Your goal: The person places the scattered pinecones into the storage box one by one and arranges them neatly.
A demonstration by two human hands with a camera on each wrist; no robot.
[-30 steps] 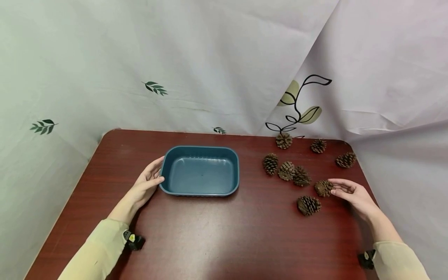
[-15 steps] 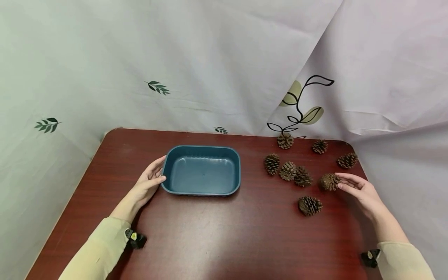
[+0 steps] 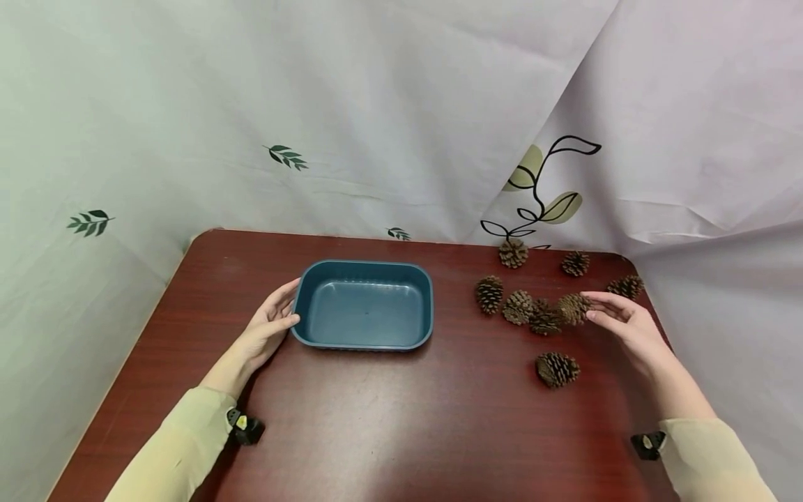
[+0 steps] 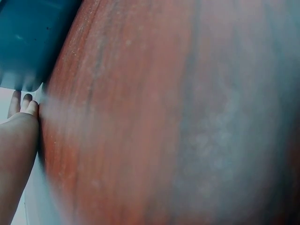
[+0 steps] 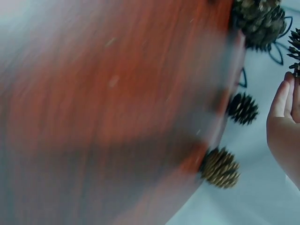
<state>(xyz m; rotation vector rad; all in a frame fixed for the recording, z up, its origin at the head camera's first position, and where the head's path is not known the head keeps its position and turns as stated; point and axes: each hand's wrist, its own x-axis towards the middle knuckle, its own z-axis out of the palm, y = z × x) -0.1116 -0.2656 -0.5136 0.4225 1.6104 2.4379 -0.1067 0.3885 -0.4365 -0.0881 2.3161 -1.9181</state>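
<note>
Moved since half a second ago: the held cone (image 3: 572,309) and the right hand (image 3: 624,324), both shifted leftward and toward the far edge of the surface (image 3: 376,425); tray and left hand essentially unchanged.
Right hand: thumb and fingertips brought together on the right end of the held cone, a partial closure; pinch judged secure.
Held cone, position: left of the fingertips, overlapping the near cone (image 3: 544,318) in the head view; contact between the two cannot be told.
Held cone, long axis: cannot be told; outline nearly round in the head view, cut off by the frame in the right wrist view.
Tray (image 3: 366,314): well to the left of the held cone, long side running left to right.
Left hand (image 3: 270,324): nearer the tray; thumb at the rim, fingers along the outer left wall, holding it.
Between held cone and tray: three cones, leftmost cone (image 3: 489,295) closest to the tray.
</note>
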